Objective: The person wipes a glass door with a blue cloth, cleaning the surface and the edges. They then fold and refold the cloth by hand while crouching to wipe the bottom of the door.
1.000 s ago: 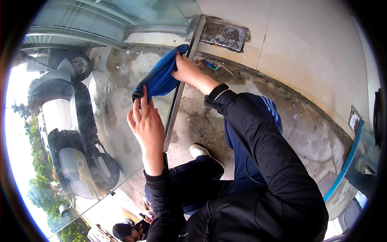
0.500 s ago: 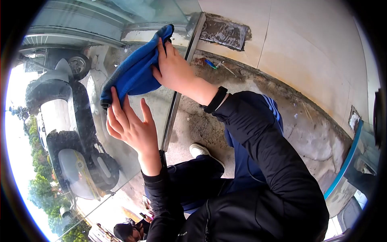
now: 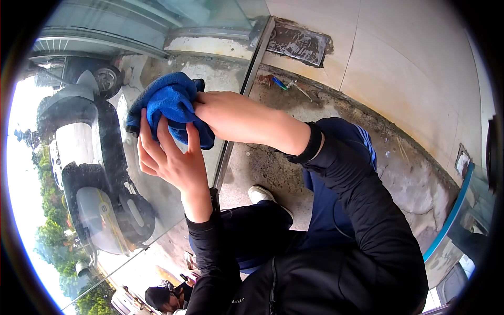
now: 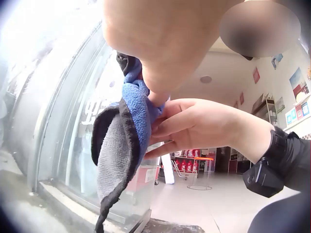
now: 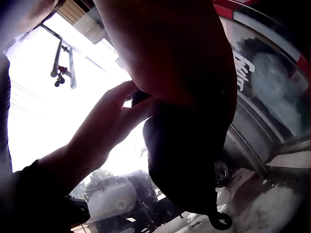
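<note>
A blue cloth [image 3: 169, 105] with dark edging lies bunched between both hands, in front of the glass pane. My right hand [image 3: 231, 115] grips its right side, back of the hand up and fingers mostly hidden behind the folds. From below, my left hand [image 3: 173, 160] holds the near-left part, with fingers spread over the cloth and the thumb against it. In the left wrist view the cloth [image 4: 138, 116] shows a grey underside [image 4: 114, 155] with a dark border and hangs down. The right wrist view shows the cloth [image 5: 180, 160] only as a dark shape.
The glass pane's metal edge [image 3: 239, 107] runs close beside the right hand. Behind the glass stands a scooter [image 3: 94, 173]. A tiled wall [image 3: 399, 79] rises at right above rough concrete ground [image 3: 268, 163]. Another person [image 3: 165, 298] is at the lower edge.
The cloth, first stretched between the hands near the pane's edge, moved left over the glass and is now bunched up. My right hand turned and came down closer to the left hand.
</note>
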Demonstrator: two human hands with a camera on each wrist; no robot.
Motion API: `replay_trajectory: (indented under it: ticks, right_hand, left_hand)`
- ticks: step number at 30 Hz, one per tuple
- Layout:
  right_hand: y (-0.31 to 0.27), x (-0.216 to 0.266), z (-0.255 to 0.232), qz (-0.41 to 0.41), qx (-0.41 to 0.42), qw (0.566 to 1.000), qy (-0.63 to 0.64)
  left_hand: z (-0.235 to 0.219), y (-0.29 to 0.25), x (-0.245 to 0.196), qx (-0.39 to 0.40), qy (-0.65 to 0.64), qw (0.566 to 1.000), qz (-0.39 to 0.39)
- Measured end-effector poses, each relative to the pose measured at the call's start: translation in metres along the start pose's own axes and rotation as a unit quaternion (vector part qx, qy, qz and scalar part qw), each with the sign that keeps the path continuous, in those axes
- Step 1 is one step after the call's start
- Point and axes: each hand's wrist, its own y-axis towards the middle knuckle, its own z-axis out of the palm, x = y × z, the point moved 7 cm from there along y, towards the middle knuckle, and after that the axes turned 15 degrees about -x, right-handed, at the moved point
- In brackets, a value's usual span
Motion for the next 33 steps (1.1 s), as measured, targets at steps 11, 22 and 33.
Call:
replay_trajectory:
  ticks: [11, 22, 33]
  right_hand:
    - [-0.018, 0.037, -0.006, -0.027, 0.075, 0.983, -0.168]
    - [-0.046, 0.182, -0.199, -0.151, -0.159, 0.964, -0.152]
    - [-0.086, 0.195, -0.197, -0.069, -0.321, 0.942, -0.069]
  left_hand:
    - [0.0, -0.015, 0.017, 0.009, 0.077, 0.995, 0.064]
    - [0.006, -0.01, 0.012, -0.029, 0.069, 0.997, 0.008]
    - [0.004, -0.009, 0.011, -0.015, 0.073, 0.997, 0.005]
